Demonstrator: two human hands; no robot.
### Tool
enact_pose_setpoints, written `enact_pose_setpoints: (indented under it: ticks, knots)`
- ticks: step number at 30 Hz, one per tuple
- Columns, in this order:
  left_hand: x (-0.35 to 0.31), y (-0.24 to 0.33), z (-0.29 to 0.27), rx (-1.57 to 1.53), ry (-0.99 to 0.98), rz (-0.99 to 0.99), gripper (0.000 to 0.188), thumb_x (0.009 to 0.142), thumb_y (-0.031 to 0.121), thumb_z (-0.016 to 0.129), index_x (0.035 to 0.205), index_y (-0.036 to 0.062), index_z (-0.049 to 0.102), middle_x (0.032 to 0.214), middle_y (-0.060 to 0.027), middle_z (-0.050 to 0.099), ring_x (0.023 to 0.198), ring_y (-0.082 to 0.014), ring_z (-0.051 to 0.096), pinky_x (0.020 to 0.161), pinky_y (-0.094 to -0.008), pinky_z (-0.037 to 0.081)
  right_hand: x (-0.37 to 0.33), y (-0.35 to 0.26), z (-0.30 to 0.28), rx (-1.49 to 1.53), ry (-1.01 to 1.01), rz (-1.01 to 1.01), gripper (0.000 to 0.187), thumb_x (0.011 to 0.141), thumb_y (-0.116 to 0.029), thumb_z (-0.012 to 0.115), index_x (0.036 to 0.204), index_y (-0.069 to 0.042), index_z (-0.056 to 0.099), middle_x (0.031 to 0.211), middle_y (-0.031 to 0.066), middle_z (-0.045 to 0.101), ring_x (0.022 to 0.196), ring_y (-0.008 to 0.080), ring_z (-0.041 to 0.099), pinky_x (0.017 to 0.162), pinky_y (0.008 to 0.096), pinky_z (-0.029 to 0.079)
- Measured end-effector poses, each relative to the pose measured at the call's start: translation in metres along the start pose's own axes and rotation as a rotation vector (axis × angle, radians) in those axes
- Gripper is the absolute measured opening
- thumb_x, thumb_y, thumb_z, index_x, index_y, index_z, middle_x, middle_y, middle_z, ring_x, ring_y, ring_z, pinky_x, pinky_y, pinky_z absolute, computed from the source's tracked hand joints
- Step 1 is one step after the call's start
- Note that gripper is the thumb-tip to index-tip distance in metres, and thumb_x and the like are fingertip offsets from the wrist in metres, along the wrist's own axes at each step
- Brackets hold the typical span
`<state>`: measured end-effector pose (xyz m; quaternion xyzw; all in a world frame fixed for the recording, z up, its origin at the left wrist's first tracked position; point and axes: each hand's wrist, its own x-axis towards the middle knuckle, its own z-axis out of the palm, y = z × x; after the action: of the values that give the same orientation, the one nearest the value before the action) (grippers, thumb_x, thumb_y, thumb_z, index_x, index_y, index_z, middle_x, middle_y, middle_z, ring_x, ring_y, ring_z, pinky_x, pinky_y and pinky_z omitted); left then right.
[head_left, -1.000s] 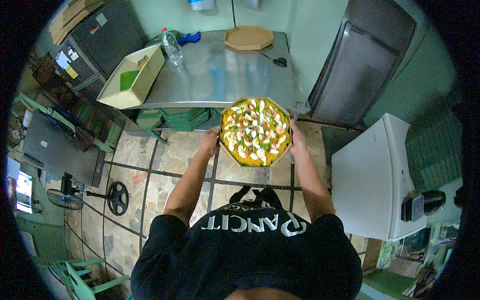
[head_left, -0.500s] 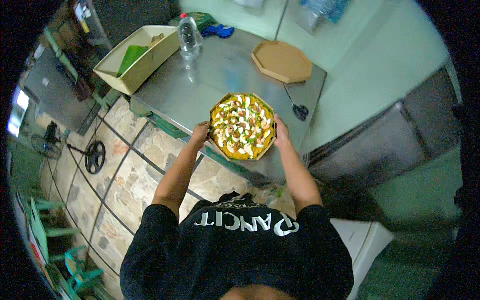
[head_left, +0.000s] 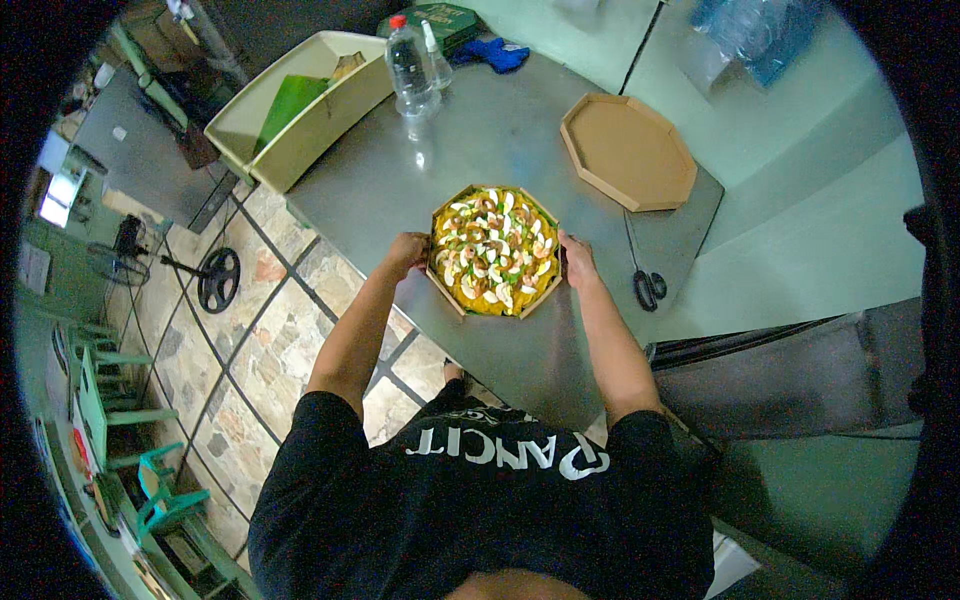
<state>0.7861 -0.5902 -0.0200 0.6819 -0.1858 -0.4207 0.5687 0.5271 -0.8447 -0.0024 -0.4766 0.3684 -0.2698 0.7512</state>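
Between my two hands is an octagonal cardboard box [head_left: 440, 290] filled with yellow noodles [head_left: 497, 250]. Sliced egg, shrimp-like pieces and bits of green are scattered over the noodles. My left hand [head_left: 408, 252] grips the box's left side, its fingertips partly hidden by the wall. On the opposite side, my right hand [head_left: 577, 260] holds the right wall, thumb near the rim. The box is over the near part of a metal table [head_left: 480, 130]; I cannot tell whether it rests on it.
An octagonal cardboard lid [head_left: 630, 150] lies at the far right, with black-handled scissors [head_left: 648, 290] nearer me. A clear bottle with a red cap [head_left: 408, 70] stands beside a cream bin [head_left: 300, 110] holding a green leaf. Behind are a blue cloth [head_left: 492, 54] and a green box [head_left: 432, 28].
My view has shifted, so the table, lid and scissors appear farther right. Both hands still hold the box, which now sits further over the tabletop, away from its near left edge.
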Motion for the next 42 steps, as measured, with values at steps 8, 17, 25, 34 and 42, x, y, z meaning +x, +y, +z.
enact_pose_setpoints:
  ticks: [8, 17, 25, 34, 42]
  knots:
    - [0.068, 0.092, -0.039, 0.603, -0.356, -0.135, 0.02, 0.087, 0.023, 0.058, 0.089, 0.0054, 0.067, 0.072, -0.0077, 0.067, 0.058, -0.0166, 0.062, 0.051, -0.0324, 0.052, -0.029, 0.008, -0.017, -0.497, 0.119, 0.242, 0.03, 0.087, -0.035, 0.065, 0.09, -0.005, 0.066, 0.069, 0.0004, 0.056, 0.055, 0.0119, 0.049, 0.047, 0.0279, 0.04]
    - [0.268, 0.316, 0.114, -0.368, -0.233, 0.408, 0.025, 0.091, 0.023, 0.058, 0.105, 0.0021, 0.06, 0.093, -0.0095, 0.064, 0.083, -0.021, 0.063, 0.073, -0.0358, 0.052, -0.123, -0.018, -0.057, 0.091, 0.409, -0.364, 0.035, 0.093, -0.034, 0.057, 0.074, -0.005, 0.055, 0.06, 0.0024, 0.047, 0.057, 0.0162, 0.049, 0.055, 0.0322, 0.039]
    - [0.316, 0.384, 0.187, -1.105, -0.179, 0.125, 0.05, 0.094, 0.041, 0.05, 0.134, 0.0139, 0.041, 0.138, -0.0077, 0.043, 0.133, -0.0259, 0.032, 0.11, -0.0622, 0.008, -0.228, -0.073, -0.048, 0.021, 0.662, -0.374, 0.027, 0.09, -0.026, 0.06, 0.074, -0.005, 0.059, 0.062, 0.0018, 0.052, 0.058, 0.0124, 0.051, 0.056, 0.028, 0.041]
    - [0.225, 0.39, 0.155, -1.137, -0.429, 0.704, 0.014, 0.086, 0.013, 0.066, 0.098, 0.009, 0.06, 0.092, -0.0016, 0.064, 0.098, -0.0173, 0.058, 0.089, -0.0316, 0.045, -0.054, -0.271, 0.077, -0.957, 0.193, -1.189, 0.023, 0.091, -0.022, 0.058, 0.086, 0.001, 0.059, 0.082, 0.016, 0.056, 0.077, 0.0313, 0.055, 0.071, 0.0387, 0.045]
    - [0.116, 0.413, 0.121, -1.128, -0.572, 0.55, 0.012, 0.087, 0.019, 0.067, 0.092, 0.0107, 0.06, 0.078, -0.0003, 0.059, 0.069, -0.0116, 0.054, 0.068, -0.0288, 0.05, 0.057, -0.378, 0.239, -1.231, 0.081, -1.363, 0.027, 0.088, -0.032, 0.056, 0.087, -0.007, 0.066, 0.093, 0.0123, 0.065, 0.088, 0.0321, 0.06, 0.074, 0.0457, 0.043]
